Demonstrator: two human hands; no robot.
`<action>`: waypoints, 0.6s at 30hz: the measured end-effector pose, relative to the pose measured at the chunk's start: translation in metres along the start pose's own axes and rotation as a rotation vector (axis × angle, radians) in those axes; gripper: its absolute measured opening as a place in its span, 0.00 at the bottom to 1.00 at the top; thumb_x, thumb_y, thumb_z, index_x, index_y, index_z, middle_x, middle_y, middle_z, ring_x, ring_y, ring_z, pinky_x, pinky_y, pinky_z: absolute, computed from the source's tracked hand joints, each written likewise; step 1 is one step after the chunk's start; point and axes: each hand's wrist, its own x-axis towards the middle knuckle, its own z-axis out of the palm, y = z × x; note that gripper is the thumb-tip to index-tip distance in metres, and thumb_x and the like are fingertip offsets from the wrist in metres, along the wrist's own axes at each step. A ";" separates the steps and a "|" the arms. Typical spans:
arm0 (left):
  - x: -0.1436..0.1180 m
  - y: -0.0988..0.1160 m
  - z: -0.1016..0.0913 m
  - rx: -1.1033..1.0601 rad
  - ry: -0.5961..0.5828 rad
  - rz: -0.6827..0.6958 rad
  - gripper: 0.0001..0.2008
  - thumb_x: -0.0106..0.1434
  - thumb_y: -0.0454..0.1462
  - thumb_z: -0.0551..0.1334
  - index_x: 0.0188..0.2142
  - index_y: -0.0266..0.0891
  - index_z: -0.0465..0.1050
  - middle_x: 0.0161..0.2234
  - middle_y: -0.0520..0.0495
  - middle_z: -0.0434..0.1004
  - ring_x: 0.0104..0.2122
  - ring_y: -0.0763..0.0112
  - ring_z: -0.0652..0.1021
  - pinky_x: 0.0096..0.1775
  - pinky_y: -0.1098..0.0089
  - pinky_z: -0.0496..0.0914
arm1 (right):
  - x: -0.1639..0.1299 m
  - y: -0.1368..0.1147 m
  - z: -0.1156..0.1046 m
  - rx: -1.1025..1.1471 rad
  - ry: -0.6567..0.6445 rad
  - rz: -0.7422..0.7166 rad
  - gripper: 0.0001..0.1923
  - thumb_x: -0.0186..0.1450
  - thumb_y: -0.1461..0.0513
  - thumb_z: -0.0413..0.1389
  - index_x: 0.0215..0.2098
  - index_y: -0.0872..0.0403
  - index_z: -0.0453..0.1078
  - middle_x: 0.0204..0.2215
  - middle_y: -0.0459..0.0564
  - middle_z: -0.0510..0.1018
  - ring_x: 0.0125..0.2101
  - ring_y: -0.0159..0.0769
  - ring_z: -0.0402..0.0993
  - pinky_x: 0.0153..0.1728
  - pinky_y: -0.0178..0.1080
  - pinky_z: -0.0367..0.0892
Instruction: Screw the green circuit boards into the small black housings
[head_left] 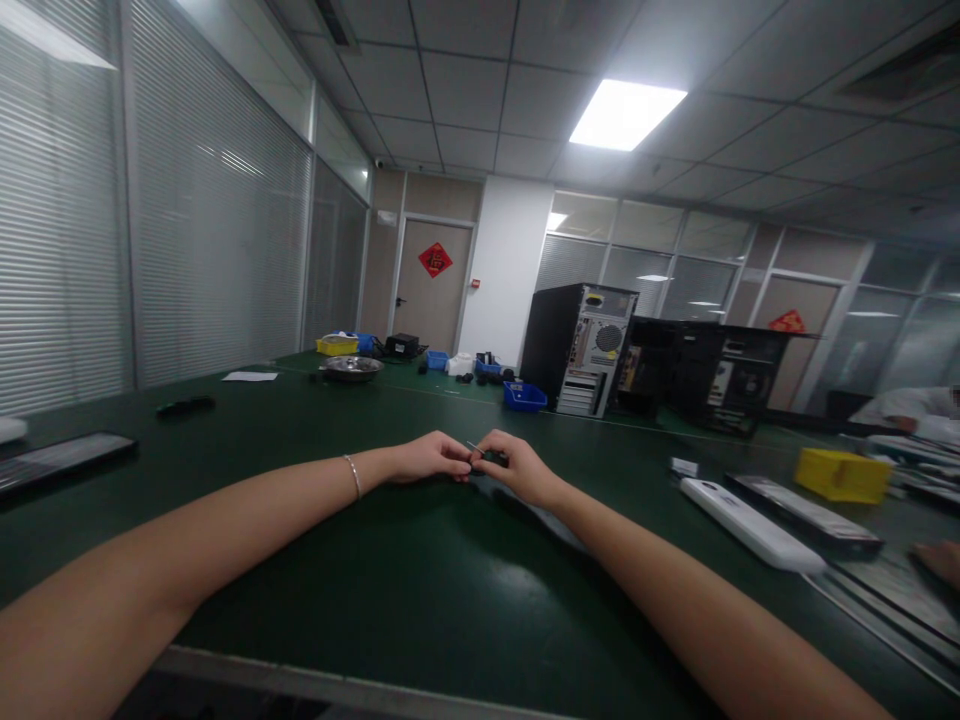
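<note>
Both of my hands meet over the middle of the green table (420, 560). My left hand (431, 458), with a bracelet (352, 477) at its wrist, is pinched closed at the fingertips. Touching or nearly touching it, my right hand (521, 467) is closed with thumb and forefinger together. A thin, light-coloured rod-like piece (474, 448) sticks up between the fingertips, seemingly in the right hand's pinch. Something small and dark shows below it. The fingers and blur hide what these pieces are.
Ahead stand a black computer case (555, 340) and a blue bin (525, 396). A metal bowl (352, 368) lies farther left. On the right are a white power strip (750, 522), a yellow bin (841, 474) and another person's hand (939, 562). At left lies a dark flat device (67, 460).
</note>
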 end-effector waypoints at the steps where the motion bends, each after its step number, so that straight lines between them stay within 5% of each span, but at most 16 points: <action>1: 0.000 0.000 0.000 0.002 -0.001 0.001 0.09 0.64 0.35 0.60 0.43 0.33 0.71 0.40 0.46 0.76 0.40 0.65 0.76 0.45 0.57 0.69 | 0.000 0.001 0.001 0.004 0.003 0.003 0.08 0.67 0.60 0.54 0.40 0.57 0.70 0.41 0.50 0.75 0.40 0.38 0.73 0.41 0.45 0.69; 10: 0.001 0.000 0.002 -0.002 0.022 -0.006 0.09 0.64 0.36 0.60 0.42 0.33 0.72 0.38 0.46 0.76 0.39 0.65 0.76 0.44 0.58 0.70 | 0.002 0.010 0.010 0.092 0.022 0.094 0.09 0.67 0.60 0.55 0.40 0.58 0.70 0.38 0.49 0.76 0.38 0.37 0.74 0.39 0.44 0.70; 18: 0.003 -0.002 0.000 -0.083 0.125 -0.068 0.09 0.64 0.35 0.60 0.42 0.33 0.72 0.40 0.45 0.76 0.39 0.65 0.77 0.43 0.59 0.72 | 0.001 0.017 0.019 0.230 0.070 0.240 0.11 0.69 0.59 0.52 0.44 0.58 0.68 0.33 0.47 0.75 0.25 0.29 0.73 0.25 0.34 0.71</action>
